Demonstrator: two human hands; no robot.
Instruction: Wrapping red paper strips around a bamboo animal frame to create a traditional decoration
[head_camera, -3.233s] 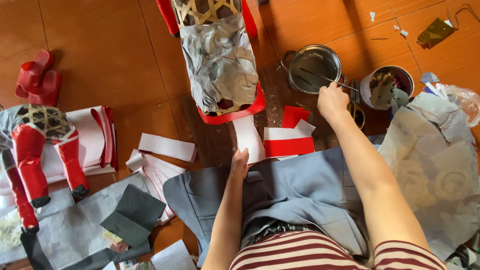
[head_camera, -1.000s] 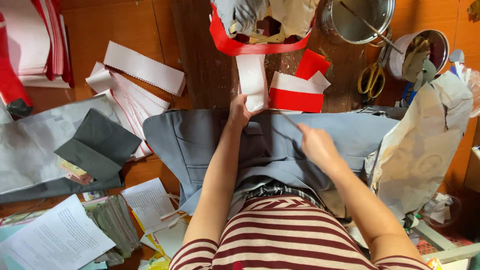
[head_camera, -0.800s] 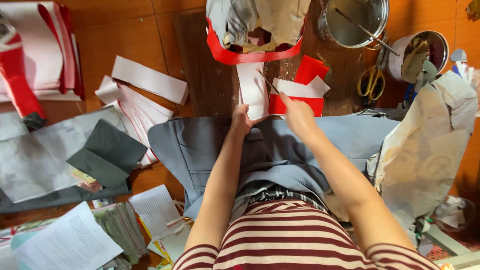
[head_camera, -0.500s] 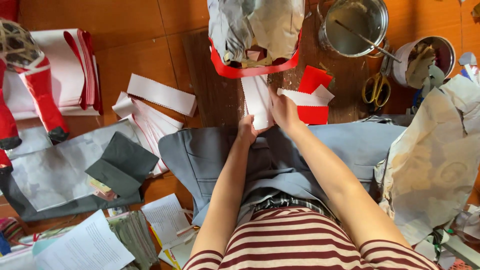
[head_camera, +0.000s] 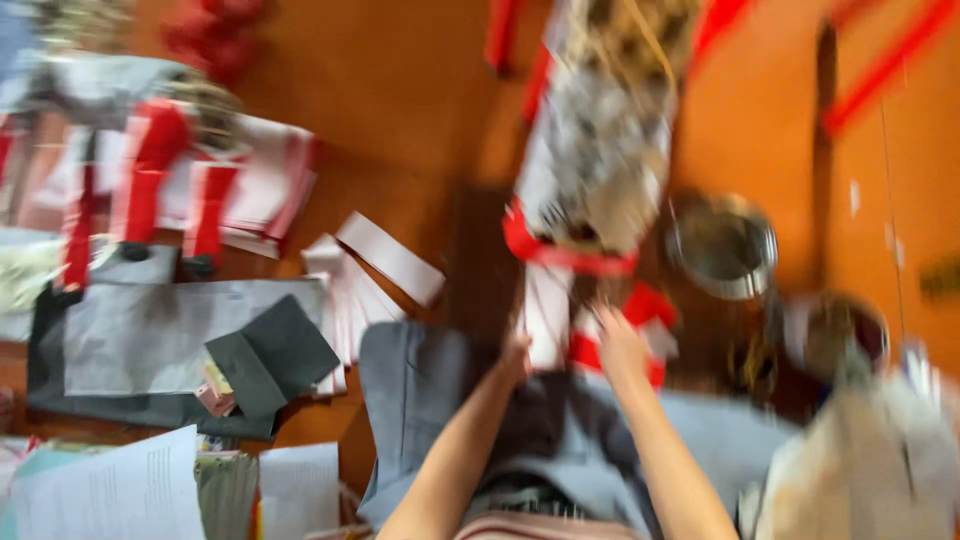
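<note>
White paper strip (head_camera: 547, 312) flat on wooden floor (head_camera: 400, 130), between both hands. Left hand (head_camera: 514, 357) and right hand (head_camera: 621, 347) beside it; finger spread lost in blur. Metal bowl (head_camera: 722, 245) nearby, contents unclear.

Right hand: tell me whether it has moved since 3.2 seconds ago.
Yes. The right hand was up by the metal bowl then; it now sits lower and leftward, beside the left hand at the white paper strip.
</note>
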